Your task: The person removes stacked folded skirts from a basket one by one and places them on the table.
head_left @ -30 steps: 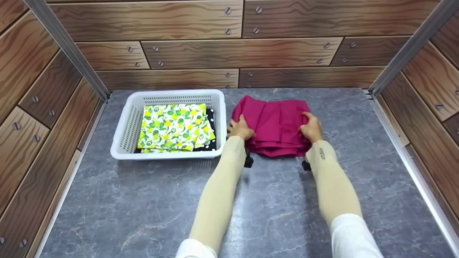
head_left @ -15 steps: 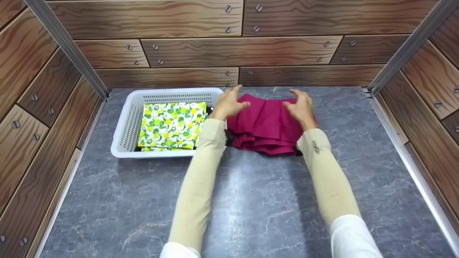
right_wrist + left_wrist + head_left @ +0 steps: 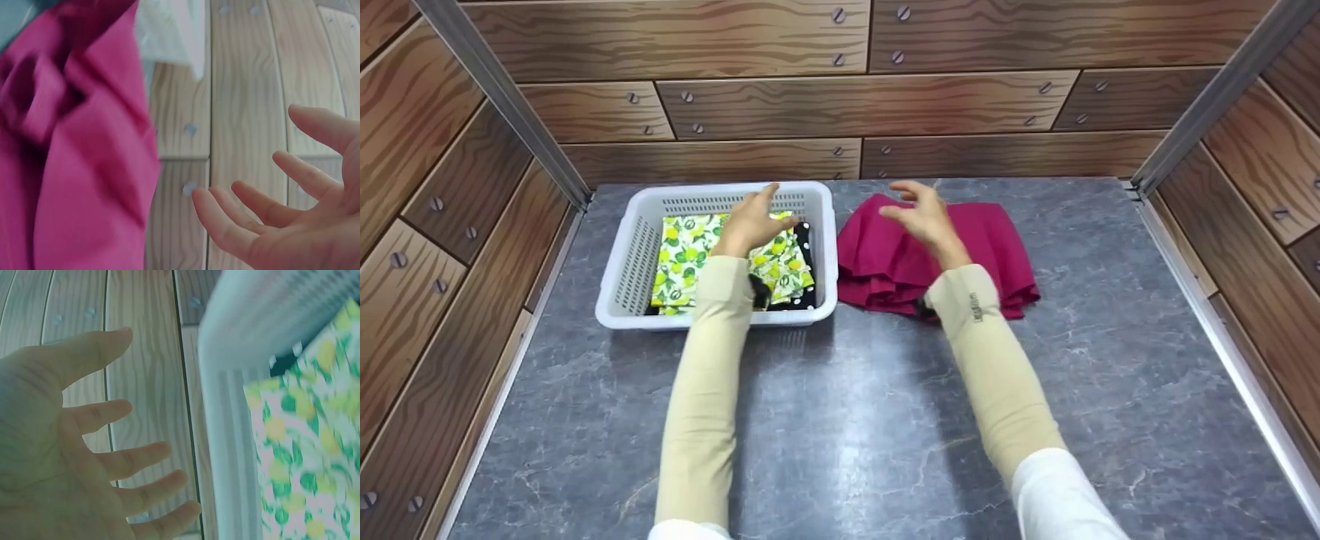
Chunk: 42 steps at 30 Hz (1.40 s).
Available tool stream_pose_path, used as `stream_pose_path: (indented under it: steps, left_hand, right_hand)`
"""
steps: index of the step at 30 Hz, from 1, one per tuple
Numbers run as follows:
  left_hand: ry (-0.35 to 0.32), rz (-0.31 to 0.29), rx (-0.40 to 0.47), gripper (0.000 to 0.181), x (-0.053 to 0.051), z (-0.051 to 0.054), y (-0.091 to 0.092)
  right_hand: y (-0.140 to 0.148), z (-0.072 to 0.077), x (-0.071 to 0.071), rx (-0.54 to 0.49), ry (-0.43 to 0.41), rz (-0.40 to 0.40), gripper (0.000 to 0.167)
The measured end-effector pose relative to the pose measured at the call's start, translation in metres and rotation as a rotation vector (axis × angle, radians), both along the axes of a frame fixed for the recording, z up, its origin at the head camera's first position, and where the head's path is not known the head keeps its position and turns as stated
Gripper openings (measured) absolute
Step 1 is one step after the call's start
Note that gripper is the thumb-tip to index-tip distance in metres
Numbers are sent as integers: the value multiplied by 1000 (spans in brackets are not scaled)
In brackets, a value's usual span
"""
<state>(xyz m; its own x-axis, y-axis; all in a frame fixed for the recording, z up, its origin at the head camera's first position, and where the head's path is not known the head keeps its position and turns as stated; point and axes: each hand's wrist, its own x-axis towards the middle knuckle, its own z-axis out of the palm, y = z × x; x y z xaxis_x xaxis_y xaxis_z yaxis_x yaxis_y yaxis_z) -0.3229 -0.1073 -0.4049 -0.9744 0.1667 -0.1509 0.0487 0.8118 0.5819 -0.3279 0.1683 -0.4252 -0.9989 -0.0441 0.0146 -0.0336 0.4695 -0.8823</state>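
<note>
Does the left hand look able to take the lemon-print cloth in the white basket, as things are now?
Probably yes. The left hand is open and holds nothing, the white basket has no lid, and nothing appears to lie over the lemon-print cloth.

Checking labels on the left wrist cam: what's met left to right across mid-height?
Left hand → white basket wall → lemon-print cloth. Wood-print panels left out: they run behind the hand.

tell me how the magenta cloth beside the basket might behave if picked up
The magenta cloth will probably flop, given its rumpled folds. Its stacked, uneven edges suggest loose layers that may unfold. It lies low, so rolling seems unlikely.
</note>
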Motion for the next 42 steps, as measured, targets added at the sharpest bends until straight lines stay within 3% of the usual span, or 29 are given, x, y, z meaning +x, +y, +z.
stream_pose_path:
  steps: [6,12,21,27,35,42]
  left_hand:
    - [-63,43,41,75,-2,-3,-24]
    - [-137,91,90,76,-3,-7,-48]
    - [-150,106,61,74,-3,-15,-85]
    - [-181,101,86,73,-4,-23,-100]
    - [-230,96,81,73,-8,-35,-119]
    - [-282,126,116,72,-7,-49,-135]
  right_hand:
    - [-34,11,1,-167,-102,99,45]
    - [-68,14,1,-250,-175,160,46]
    - [-100,5,1,-231,-303,206,50]
    - [-112,-6,1,-236,-368,248,51]
    - [-128,-11,3,-185,-352,266,54]
    - [-141,-22,9,-154,-397,315,60]
